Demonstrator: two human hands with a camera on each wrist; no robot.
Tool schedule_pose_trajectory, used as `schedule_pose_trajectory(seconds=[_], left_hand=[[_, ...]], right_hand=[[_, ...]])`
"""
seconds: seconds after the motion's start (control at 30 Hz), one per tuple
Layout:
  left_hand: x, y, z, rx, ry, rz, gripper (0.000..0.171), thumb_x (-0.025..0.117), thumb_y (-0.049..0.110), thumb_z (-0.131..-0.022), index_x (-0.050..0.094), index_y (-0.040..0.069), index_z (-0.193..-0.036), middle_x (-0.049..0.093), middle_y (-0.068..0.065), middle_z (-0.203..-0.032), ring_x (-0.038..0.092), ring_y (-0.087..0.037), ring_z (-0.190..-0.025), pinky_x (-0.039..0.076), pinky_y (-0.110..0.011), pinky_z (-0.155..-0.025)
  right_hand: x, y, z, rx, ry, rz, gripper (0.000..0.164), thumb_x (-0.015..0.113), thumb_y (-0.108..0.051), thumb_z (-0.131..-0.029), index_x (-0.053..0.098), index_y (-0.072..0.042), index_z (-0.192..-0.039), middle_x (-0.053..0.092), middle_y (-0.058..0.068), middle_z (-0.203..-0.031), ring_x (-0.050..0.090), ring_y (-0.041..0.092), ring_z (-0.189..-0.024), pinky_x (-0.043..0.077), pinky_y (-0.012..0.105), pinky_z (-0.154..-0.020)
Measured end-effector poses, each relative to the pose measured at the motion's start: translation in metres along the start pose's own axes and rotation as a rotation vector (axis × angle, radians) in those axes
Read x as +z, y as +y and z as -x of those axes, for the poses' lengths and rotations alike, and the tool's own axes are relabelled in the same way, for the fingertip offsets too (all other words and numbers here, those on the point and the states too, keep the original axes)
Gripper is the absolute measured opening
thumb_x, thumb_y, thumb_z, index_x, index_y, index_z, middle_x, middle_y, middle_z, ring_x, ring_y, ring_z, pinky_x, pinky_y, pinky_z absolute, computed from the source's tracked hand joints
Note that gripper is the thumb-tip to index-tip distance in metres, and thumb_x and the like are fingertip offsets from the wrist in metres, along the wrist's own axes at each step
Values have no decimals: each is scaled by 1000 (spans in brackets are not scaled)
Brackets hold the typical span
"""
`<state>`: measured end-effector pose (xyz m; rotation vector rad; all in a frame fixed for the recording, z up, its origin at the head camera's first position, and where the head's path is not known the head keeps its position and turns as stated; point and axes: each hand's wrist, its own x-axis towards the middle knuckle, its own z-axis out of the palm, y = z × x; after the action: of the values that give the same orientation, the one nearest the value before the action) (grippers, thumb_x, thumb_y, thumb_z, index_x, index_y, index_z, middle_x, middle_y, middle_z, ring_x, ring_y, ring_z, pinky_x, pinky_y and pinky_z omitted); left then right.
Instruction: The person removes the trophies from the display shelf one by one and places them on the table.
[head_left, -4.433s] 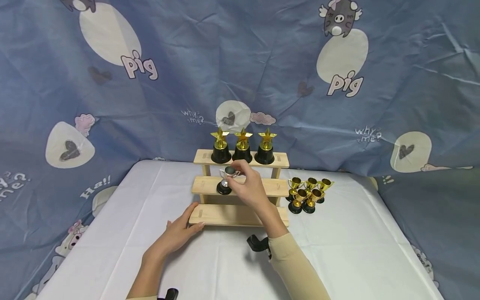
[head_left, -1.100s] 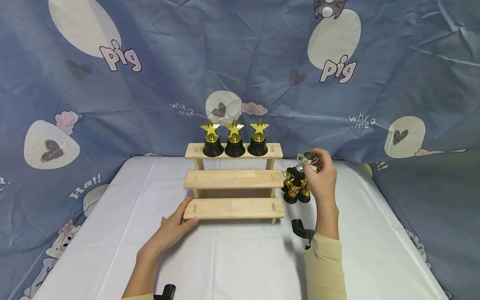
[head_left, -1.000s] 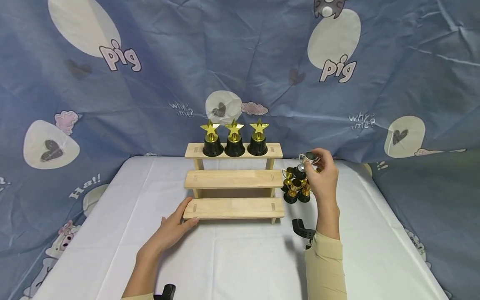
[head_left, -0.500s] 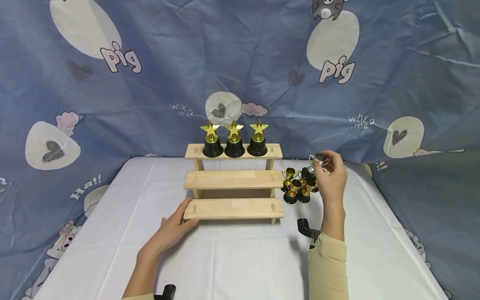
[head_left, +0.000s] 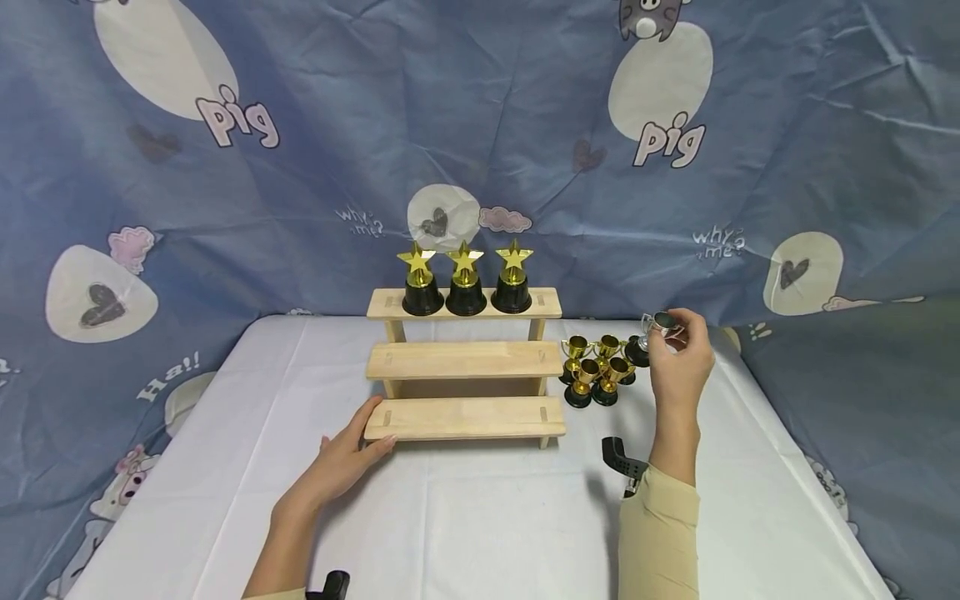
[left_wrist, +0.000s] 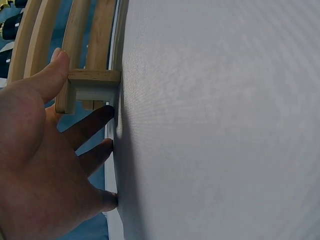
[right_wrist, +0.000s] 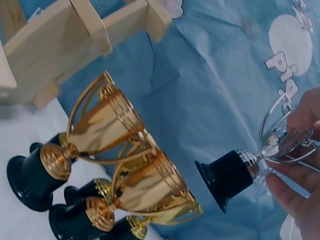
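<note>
Your right fingers [right_wrist: 287, 195] are gripping the silver trophy [right_wrist: 245, 165], likely light, rigid and slick, by its bowl, while your extended left fingers [left_wrist: 90, 127] are touching the wooden stand [head_left: 465, 360].

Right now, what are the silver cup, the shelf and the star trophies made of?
The silver cup looks like metal or coated plastic: its surface shines like a mirror. Its base is glossy black, probably plastic. The shelf seems to be pale, matte wood, with faint grain lines. The star trophies have glinting gold tops, perhaps coated plastic or metal.
</note>
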<state>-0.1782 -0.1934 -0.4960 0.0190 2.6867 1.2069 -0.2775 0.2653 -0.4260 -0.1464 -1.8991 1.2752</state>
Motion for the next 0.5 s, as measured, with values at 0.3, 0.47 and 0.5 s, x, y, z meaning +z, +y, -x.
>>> schedule_pose_trajectory(seconds=[0.3, 0.47, 0.5], left_hand=[[0, 2, 0, -6, 8, -12, 88, 54, 63, -93, 13, 26, -161, 20, -19, -165, 14, -48, -151, -14, -81, -107], [0, 3, 0, -8, 8, -13, 88, 54, 64, -93, 12, 26, -161, 20, -19, -165, 13, -47, -152, -14, -80, -107], [0, 3, 0, -8, 8, -14, 88, 54, 64, -93, 12, 26, -161, 20, -19, -165, 13, -47, -152, -14, -80, -107]], right_hand=[[-6, 5, -1, 38, 16, 98, 29, 59, -2, -86, 63, 0, -115, 67, 17, -102, 55, 19, -84, 44, 26, -77], [-8, 3, -1, 89, 21, 133, 30, 58, -3, -84, 63, -3, -114, 68, 15, -101, 54, 16, -81, 39, 18, -71], [-8, 3, -1, 99, 28, 136, 30, 58, -3, -84, 63, -3, -114, 69, 14, -101, 53, 14, -80, 39, 17, -70]])
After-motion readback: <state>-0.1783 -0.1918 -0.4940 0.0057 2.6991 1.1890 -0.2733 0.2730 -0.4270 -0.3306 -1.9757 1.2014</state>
